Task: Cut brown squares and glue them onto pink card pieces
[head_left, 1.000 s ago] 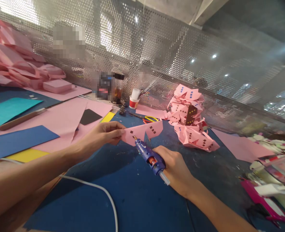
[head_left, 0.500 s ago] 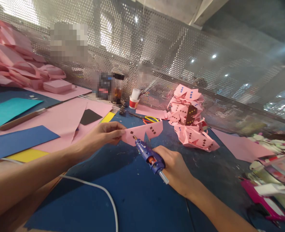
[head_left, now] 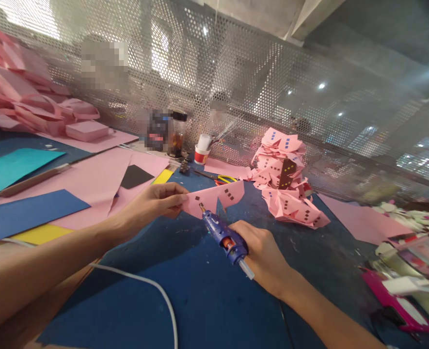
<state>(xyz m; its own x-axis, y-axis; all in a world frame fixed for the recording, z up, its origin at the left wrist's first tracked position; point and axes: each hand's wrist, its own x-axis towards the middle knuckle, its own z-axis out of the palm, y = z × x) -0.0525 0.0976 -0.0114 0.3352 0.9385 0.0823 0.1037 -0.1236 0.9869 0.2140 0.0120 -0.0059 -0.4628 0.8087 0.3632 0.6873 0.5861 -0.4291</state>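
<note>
The card is held up over the blue surface, ahead of the person, its left end pinched between thumb and fingers of the left hand. The right hand is wrapped round the glue gun, its nozzle at a dark square on the card; whether they touch, I cannot tell. The card should be light, stiff enough to stand out from one end but easy to crease, so the edges, well apart from a probably hot nozzle, seem the best hold. The gun looks rigid and fairly light, best gripped by its handle. Its body is glossy purple plastic, a translucent stick poking from the back; the card is matt pink, angular and notched below, like the crumpled-looking pile beyond
</note>
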